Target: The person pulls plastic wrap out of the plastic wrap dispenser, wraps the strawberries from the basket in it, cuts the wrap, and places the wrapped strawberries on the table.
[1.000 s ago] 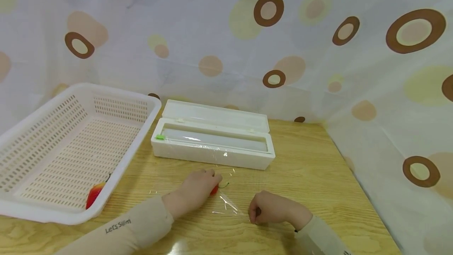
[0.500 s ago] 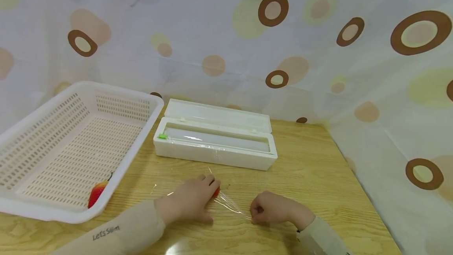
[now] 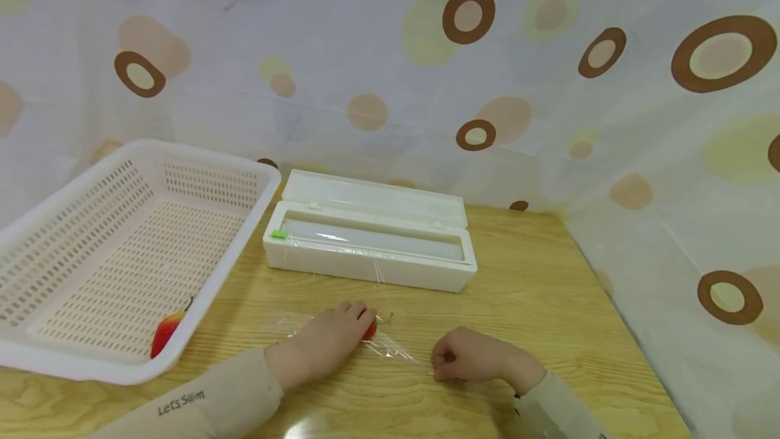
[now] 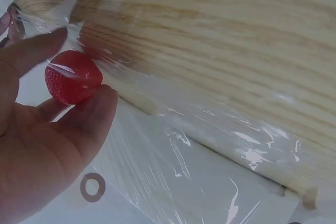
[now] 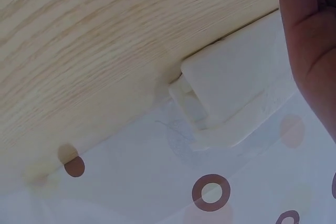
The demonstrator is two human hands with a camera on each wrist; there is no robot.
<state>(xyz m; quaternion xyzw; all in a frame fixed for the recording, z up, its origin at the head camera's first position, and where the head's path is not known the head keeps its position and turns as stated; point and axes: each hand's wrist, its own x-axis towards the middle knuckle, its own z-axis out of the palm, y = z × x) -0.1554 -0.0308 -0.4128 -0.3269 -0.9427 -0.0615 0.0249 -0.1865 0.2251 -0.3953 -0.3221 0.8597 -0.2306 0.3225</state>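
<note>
A red strawberry (image 3: 370, 330) with a thin green stem lies on the table under clear plastic wrap (image 3: 390, 351). My left hand (image 3: 323, 344) holds it; in the left wrist view, thumb and fingers curl round the strawberry (image 4: 73, 77), with shiny film (image 4: 252, 148) over it and beyond. To the right, my right hand (image 3: 472, 356) has its fingers curled at the near edge of the film and pinches it. In the right wrist view only part of that hand (image 5: 315, 56) shows, its fingertips out of frame.
Behind the hands stands a white wrap dispenser box (image 3: 365, 269), lid raised, a film roll (image 3: 372, 239) inside and a green slider (image 3: 278, 234) at its left end. A white slotted basket (image 3: 222, 269) at left holds another red-yellow strawberry (image 3: 164, 336). A patterned curtain (image 3: 365, 53) borders the wooden table.
My left hand has shifted slightly left and its thumb has tucked back in. The film, earlier stretched in a taut fold towards my right hand, now looks slacker. The right hand has barely moved.
</note>
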